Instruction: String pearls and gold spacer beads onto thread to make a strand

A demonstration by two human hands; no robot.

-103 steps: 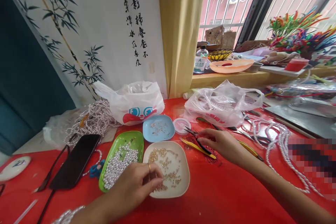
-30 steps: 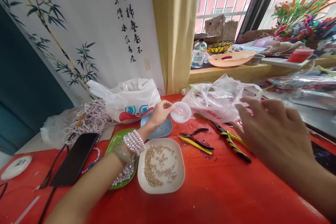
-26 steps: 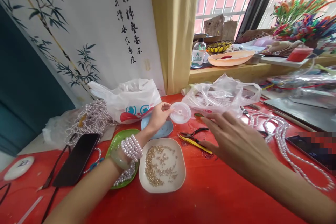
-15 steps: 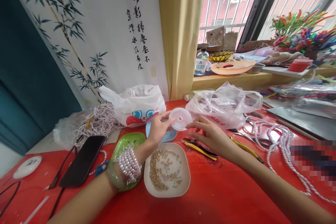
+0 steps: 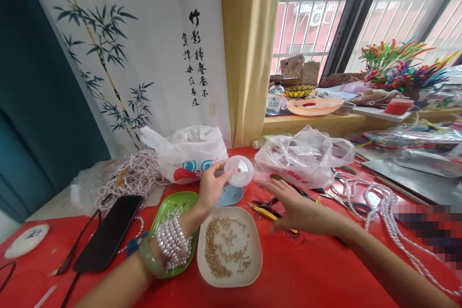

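Observation:
My left hand [image 5: 210, 186] holds a clear round plastic spool [image 5: 238, 171] up above the blue dish [image 5: 228, 196], fingers pinched on its left rim. A pearl bracelet and a green bangle sit on that wrist. My right hand [image 5: 293, 204] hovers low over the yellow-handled pliers [image 5: 269, 210], fingers stretched toward the spool, a little blurred, holding nothing. A white dish [image 5: 254, 255] with small gold beads lies just in front of both hands.
A green dish [image 5: 178, 200] of white pearls lies left of the white dish. A black phone [image 5: 109, 232] lies further left. Two plastic bags [image 5: 187, 151] [image 5: 303, 154], pearl strands [image 5: 386, 211] and more tools sit on the red table [image 5: 310, 274]. The windowsill holds clutter.
My left hand left the gold bead dish and picked up the clear spool, lifting it. My right hand swung in from the right, reached the spool, then dropped slightly over the pliers.

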